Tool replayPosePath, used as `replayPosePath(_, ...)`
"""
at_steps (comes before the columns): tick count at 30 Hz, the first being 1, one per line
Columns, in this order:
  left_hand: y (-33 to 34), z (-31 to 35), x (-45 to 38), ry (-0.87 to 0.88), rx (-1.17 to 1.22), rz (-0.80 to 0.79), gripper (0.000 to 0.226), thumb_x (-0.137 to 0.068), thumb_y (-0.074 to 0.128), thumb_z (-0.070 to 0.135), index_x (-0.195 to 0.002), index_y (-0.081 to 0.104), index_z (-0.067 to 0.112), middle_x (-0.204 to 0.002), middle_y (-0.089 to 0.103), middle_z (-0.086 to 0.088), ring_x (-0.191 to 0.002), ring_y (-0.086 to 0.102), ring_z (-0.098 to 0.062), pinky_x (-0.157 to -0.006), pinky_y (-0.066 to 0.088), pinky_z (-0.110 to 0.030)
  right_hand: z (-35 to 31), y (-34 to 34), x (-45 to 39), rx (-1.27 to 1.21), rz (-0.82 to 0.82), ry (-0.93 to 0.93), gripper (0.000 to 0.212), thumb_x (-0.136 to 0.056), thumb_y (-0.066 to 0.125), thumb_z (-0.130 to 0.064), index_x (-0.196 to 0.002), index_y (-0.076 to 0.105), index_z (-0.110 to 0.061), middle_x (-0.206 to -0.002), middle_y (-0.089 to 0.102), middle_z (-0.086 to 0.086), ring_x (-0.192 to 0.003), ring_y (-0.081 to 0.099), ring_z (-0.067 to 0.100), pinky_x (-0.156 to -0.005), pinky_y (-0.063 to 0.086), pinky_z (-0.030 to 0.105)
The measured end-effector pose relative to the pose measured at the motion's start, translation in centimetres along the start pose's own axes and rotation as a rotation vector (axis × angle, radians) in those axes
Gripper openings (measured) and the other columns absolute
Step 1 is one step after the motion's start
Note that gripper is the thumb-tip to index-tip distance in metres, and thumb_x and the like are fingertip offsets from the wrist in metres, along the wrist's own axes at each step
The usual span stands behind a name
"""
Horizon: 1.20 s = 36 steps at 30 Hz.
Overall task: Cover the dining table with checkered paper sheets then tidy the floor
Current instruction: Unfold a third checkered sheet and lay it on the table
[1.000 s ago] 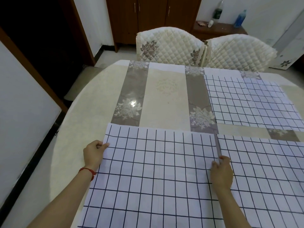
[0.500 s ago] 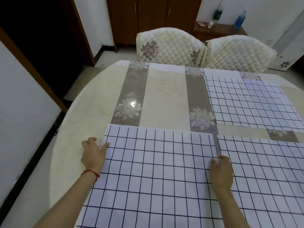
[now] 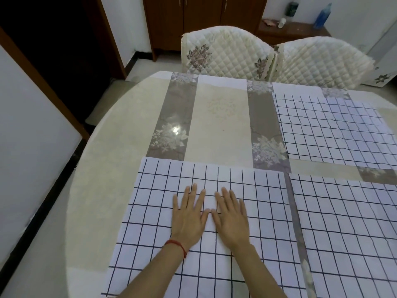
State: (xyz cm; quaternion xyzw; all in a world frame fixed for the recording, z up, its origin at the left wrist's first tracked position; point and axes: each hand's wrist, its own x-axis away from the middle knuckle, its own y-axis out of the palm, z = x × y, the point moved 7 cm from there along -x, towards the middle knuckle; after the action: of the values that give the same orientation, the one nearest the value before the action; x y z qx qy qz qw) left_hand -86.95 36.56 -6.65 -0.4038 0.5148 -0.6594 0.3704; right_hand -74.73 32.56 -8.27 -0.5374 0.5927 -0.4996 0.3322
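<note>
Left hand: left hand [image 3: 189, 218] lies flat, palm down, fingers straight and slightly spread, on the middle of the near-left checkered sheet [image 3: 163, 222]; a second ago it was at that sheet's left edge, fingers curled at the border.
Right hand: right hand [image 3: 231, 218] lies flat beside it, fingers straight and spread, thumb tip almost touching the left thumb; a second ago it was pinching the sheet's right edge by the narrow gap.
Wrist: red cord bracelet [image 3: 178, 246] on the left wrist.
Near-left checkered sheet: flat on the dining table [image 3: 103, 164], far edge across the grey floral bands, near part running out of view at the bottom; position much as before.
Near-right checkered sheet: near-right checkered sheet [image 3: 348, 229] just beside the first, a thin strip of tablecloth showing between them.
Far-right checkered sheets: far-right checkered sheets [image 3: 335, 130] overlapping, finer grid, well apart from the hands; unchanged.
Uncovered area: middle and left of the table, cream cloth with grey floral bands.
Chairs: two quilted chairs [image 3: 223, 52] at the far edge.
Background: wooden cabinet [image 3: 193, 18]; side table with two bottles [image 3: 320, 16].
</note>
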Motion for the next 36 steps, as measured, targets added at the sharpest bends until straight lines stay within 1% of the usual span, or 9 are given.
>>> replayPosePath(3,0.0,0.1,-0.1,-0.001,-0.003,0.019,0.056,-0.088,0.027,0.046,-0.133,0.049,0.022,-0.14,0.049,-0.005,-0.128,0.047,-0.024,-0.098,0.041,-0.054,4.0,-1.0,0.7,-0.004,0.043,0.172,0.055,-0.097,0.02,-0.047,-0.143,-0.007,-0.036,-0.154,-0.013,-0.012,-0.141,-0.018,0.008,-0.117,-0.01,0.034)
replayPosePath(8,0.0,0.0,-0.2,-0.004,-0.011,0.024,0.056,-0.088,0.027,0.046,-0.134,0.048,0.021,-0.141,0.048,-0.005,-0.129,0.047,-0.024,-0.099,0.04,-0.054,7.8,-3.4,0.9,-0.075,0.121,0.473,0.054,-0.098,0.024,-0.038,-0.148,0.012,-0.021,-0.159,0.004,0.003,-0.146,-0.003,0.021,-0.118,-0.003,0.046)
replayPosePath(13,0.3,0.1,-0.2,-0.012,-0.019,-0.006,0.057,-0.087,0.027,0.047,-0.134,0.048,0.022,-0.141,0.047,-0.005,-0.129,0.046,-0.024,-0.103,0.037,-0.054,-0.3,-2.6,-4.0,-0.002,0.076,0.051,0.053,-0.099,0.02,-0.041,-0.148,0.004,-0.027,-0.157,-0.005,-0.007,-0.141,-0.017,0.01,-0.113,-0.017,0.035)
replayPosePath(16,0.4,0.1,-0.3,-0.011,-0.025,-0.015,0.057,-0.086,0.028,0.048,-0.134,0.047,0.023,-0.142,0.047,-0.005,-0.13,0.046,-0.024,-0.108,0.03,-0.053,-1.9,-0.9,-5.4,0.038,-0.032,-0.096,0.053,-0.099,0.018,-0.045,-0.147,0.003,-0.031,-0.158,-0.006,-0.009,-0.142,-0.017,0.009,-0.116,-0.012,0.037)
replayPosePath(20,0.4,-0.1,-0.4,-0.018,0.001,-0.013,0.057,-0.088,0.027,0.049,-0.136,0.044,0.023,-0.144,0.044,-0.004,-0.132,0.043,-0.024,-0.102,0.036,-0.055,2.2,-1.6,-5.8,0.024,-0.003,-0.016,0.053,-0.098,0.018,-0.046,-0.146,0.0,-0.035,-0.157,-0.007,-0.01,-0.14,-0.018,0.005,-0.116,-0.011,0.034)
replayPosePath(25,1.2,-0.1,-0.5,0.006,0.025,-0.018,0.06,-0.091,0.014,0.051,-0.146,0.018,0.027,-0.156,0.017,-0.002,-0.143,0.014,-0.026,-0.112,0.006,-0.056,9.7,-4.0,-3.7,-0.043,0.072,0.351,0.054,-0.098,0.021,-0.039,-0.148,0.008,-0.025,-0.159,0.001,0.0,-0.146,-0.005,0.017,-0.118,-0.004,0.045)
replayPosePath(27,1.2,-0.2,-0.4,-0.003,0.02,-0.014,0.06,-0.09,0.018,0.05,-0.145,0.025,0.025,-0.154,0.023,-0.004,-0.142,0.022,-0.027,-0.11,0.013,-0.057,9.0,-4.5,-2.5,-0.067,0.137,0.425,0.054,-0.099,0.024,-0.036,-0.148,0.013,-0.018,-0.159,0.006,0.004,-0.146,-0.002,0.021,-0.118,-0.003,0.047)
replayPosePath(31,0.7,0.0,-0.3,-0.008,0.015,-0.002,0.058,-0.089,0.024,0.048,-0.139,0.04,0.023,-0.147,0.039,-0.005,-0.134,0.038,-0.026,-0.105,0.029,-0.056,0.3,-1.9,-0.4,-0.078,0.109,0.116,0.054,-0.099,0.023,-0.039,-0.145,-0.003,-0.027,-0.153,-0.014,-0.007,-0.142,-0.016,0.011,-0.114,-0.017,0.036)
replayPosePath(36,1.3,-0.1,-0.4,0.005,0.042,-0.001,0.062,-0.09,0.007,0.051,-0.146,0.012,0.027,-0.156,0.007,-0.002,-0.144,0.009,-0.026,-0.112,0.001,-0.055,0.0,0.5,2.3,-0.027,0.059,0.142,0.053,-0.098,0.02,-0.043,-0.144,-0.004,-0.033,-0.152,-0.015,-0.011,-0.14,-0.018,0.01,-0.114,-0.015,0.035)
